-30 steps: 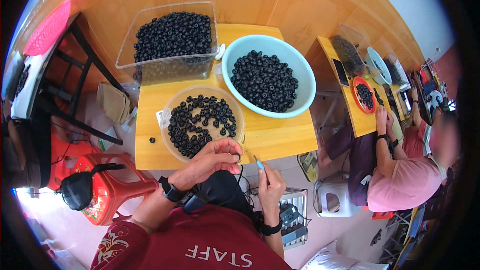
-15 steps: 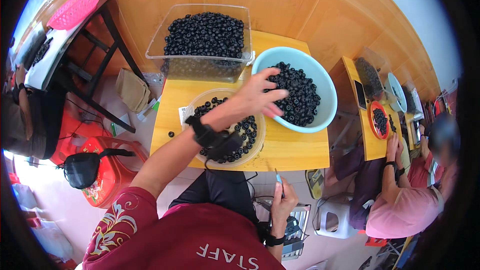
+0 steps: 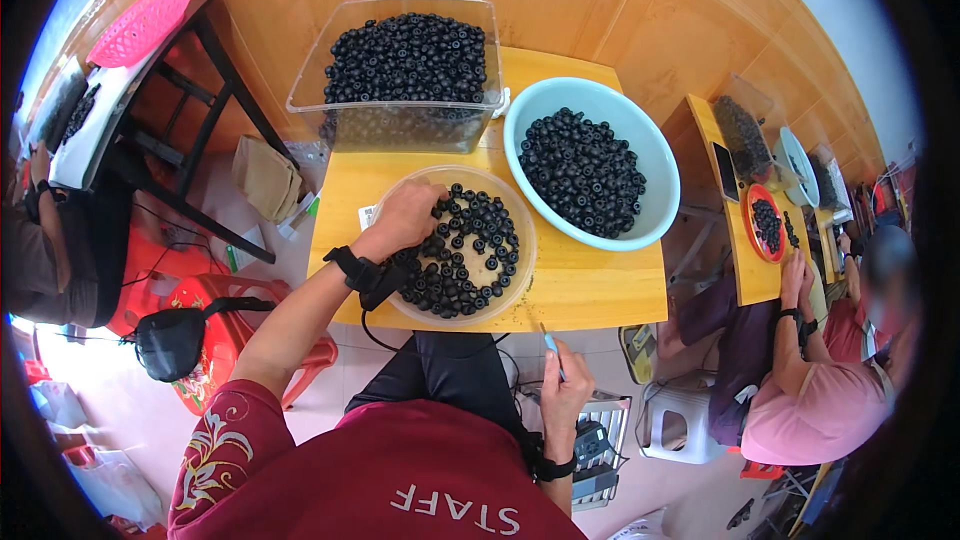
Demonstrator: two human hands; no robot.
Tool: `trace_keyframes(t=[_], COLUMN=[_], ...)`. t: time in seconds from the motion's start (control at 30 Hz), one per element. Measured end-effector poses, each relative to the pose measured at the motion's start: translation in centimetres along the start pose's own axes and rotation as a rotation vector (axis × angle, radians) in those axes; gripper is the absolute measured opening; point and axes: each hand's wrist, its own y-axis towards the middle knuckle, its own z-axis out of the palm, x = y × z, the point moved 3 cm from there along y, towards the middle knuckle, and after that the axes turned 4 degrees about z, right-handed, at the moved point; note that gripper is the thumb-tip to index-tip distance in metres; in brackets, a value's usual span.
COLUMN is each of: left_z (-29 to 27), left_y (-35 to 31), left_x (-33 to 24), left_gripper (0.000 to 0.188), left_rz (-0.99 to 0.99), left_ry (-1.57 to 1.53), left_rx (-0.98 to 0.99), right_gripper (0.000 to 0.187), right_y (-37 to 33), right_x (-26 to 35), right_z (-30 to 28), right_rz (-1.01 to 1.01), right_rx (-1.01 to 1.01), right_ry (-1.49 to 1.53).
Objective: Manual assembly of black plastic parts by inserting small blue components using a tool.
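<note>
My left hand (image 3: 402, 217) is over the left part of a round clear tray (image 3: 527, 275), its fingers closed at a small black piece (image 3: 438, 210) among the others. Several small black ring-shaped pieces (image 3: 470, 270) lie scattered in that tray, with its pale bottom showing between them. Just off the table's front edge, my right hand (image 3: 566, 382) grips a slim blue-handled tool (image 3: 551, 342) with a thin tip pointing up; its exact kind cannot be told. A light blue basin (image 3: 662, 185) at the right holds a heap of the same black pieces.
A clear plastic bin (image 3: 400, 130) full of black pieces stands at the back of the yellow table (image 3: 600, 290). To the left are a red stool (image 3: 260, 330) with a black bag and a dark table frame. Another person (image 3: 810, 390) sits at a table on the right.
My left hand has moved from the light blue basin, where its fingers were spread, down left to the round tray, and its fingers have closed. My right hand still holds the tool.
</note>
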Motion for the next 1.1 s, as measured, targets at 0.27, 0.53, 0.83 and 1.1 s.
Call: trace_keyframes(t=[0.27,0.53,0.83,1.1], left_z=[0.6,-0.6,-0.4,1.8], left_y=[-0.2,-0.9,-1.5,-0.6], left_x=[-1.7,-0.9,-3.0,-2.1], left_gripper=[0.023,0.022,0.027,0.038], left_rz=[-0.071,-0.172,-0.039,-0.148], left_ry=[-0.344,-0.399,-0.241,-0.073], left_rx=[0.318,0.205,0.3,0.456], right_gripper=[0.017,0.018,0.018,0.018], right_y=[-0.1,-0.4,0.1,-0.6], right_x=[-0.5,0.2,0.8,-1.5], right_z=[0.0,-0.5,-0.2,0.3], right_rz=[-0.018,0.054,0.067,0.106], right_rx=[-0.002,0.054,0.066,0.064], right_ry=[-0.034,-0.044,-0.052,-0.051])
